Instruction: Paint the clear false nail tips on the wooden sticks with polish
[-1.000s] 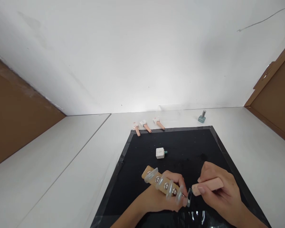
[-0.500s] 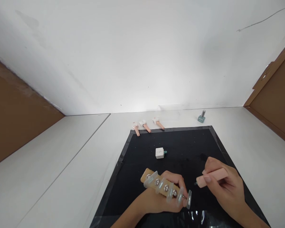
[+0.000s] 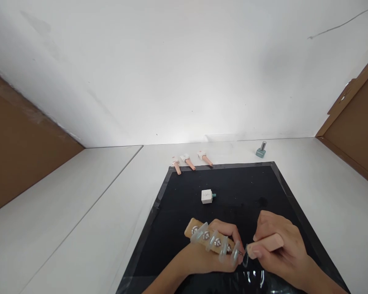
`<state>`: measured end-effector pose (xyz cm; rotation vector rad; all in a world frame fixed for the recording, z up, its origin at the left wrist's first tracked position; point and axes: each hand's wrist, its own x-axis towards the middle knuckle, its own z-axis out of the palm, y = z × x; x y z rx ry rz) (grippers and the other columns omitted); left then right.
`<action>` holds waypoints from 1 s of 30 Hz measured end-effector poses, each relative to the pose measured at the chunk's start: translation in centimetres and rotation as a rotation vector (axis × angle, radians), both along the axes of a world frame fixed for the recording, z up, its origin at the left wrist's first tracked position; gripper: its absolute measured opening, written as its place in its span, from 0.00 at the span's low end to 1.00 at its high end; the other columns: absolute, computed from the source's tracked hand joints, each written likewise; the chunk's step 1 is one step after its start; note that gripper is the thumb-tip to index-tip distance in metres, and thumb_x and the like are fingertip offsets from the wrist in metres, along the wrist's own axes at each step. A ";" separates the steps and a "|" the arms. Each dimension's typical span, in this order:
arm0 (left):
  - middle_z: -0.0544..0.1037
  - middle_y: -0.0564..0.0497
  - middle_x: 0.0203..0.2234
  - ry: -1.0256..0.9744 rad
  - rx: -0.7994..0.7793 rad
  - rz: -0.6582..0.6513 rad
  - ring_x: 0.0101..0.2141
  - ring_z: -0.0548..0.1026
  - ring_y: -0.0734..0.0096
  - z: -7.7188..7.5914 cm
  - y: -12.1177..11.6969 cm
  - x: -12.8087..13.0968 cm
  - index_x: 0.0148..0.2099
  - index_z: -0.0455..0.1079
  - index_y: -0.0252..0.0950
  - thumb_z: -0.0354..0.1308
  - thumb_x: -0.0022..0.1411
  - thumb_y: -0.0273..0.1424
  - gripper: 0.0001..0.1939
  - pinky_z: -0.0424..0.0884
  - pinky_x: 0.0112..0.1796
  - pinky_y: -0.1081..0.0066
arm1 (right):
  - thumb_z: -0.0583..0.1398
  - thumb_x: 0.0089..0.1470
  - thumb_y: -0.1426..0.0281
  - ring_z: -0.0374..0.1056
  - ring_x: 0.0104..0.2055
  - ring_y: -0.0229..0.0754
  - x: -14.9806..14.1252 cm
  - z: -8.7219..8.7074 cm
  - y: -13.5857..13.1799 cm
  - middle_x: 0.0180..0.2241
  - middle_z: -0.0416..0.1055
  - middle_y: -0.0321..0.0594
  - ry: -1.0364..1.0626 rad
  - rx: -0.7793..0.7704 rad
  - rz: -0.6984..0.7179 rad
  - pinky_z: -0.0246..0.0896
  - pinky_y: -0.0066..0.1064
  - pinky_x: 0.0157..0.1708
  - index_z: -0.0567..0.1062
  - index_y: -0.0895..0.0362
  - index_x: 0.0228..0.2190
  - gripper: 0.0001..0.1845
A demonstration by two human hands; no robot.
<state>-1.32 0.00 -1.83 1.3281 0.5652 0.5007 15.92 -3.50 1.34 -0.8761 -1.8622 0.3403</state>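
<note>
Two at once: clutched tan holder [image 3: 189,229] in left hand [image 3: 207,257], pink cap [image 3: 270,243] in right hand [image 3: 286,249], couldn't read white bottle [image 3: 206,197]!

A white wall [image 3: 178,73], brightest low down, stands between brown panels [image 3: 21,143] [image 3: 355,126] behind a white table [image 3: 88,212].

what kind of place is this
Probably a nail-polishing workspace: a black mat on a white table, a holder of clear nail tips, and a teal polish bottle.
</note>
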 end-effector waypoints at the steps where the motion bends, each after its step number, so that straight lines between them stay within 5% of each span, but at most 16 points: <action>1: 0.71 0.54 0.20 0.005 -0.009 0.004 0.25 0.72 0.73 0.0 0.0 0.0 0.23 0.65 0.34 0.63 0.44 0.24 0.08 0.70 0.29 0.74 | 0.56 0.60 0.69 0.58 0.14 0.34 0.0 0.0 0.0 0.13 0.63 0.32 -0.001 -0.003 -0.009 0.54 0.25 0.14 0.64 0.54 0.20 0.16; 17: 0.72 0.54 0.18 -0.009 0.088 0.010 0.20 0.69 0.78 -0.6 -0.2 -0.3 0.23 0.69 0.32 0.63 0.44 0.25 0.04 0.67 0.25 0.77 | 0.59 0.53 0.77 0.60 0.15 0.34 0.2 -0.4 0.1 0.14 0.66 0.32 0.062 0.041 -0.106 0.55 0.24 0.14 0.66 0.54 0.18 0.15; 25: 0.73 0.53 0.19 -0.021 0.096 0.027 0.20 0.69 0.78 -0.8 -0.2 -0.6 0.23 0.69 0.33 0.64 0.45 0.27 0.06 0.68 0.25 0.77 | 0.56 0.61 0.65 0.61 0.16 0.34 -0.1 0.0 0.1 0.16 0.67 0.33 0.240 -0.051 0.026 0.56 0.25 0.15 0.67 0.54 0.19 0.19; 30: 0.74 0.53 0.21 0.005 0.066 0.022 0.22 0.70 0.76 -0.4 0.2 -0.2 0.23 0.68 0.33 0.65 0.44 0.26 0.07 0.68 0.26 0.76 | 0.55 0.62 0.63 0.58 0.14 0.34 -0.2 0.2 0.2 0.12 0.63 0.32 0.128 -0.006 0.080 0.56 0.26 0.14 0.66 0.54 0.16 0.23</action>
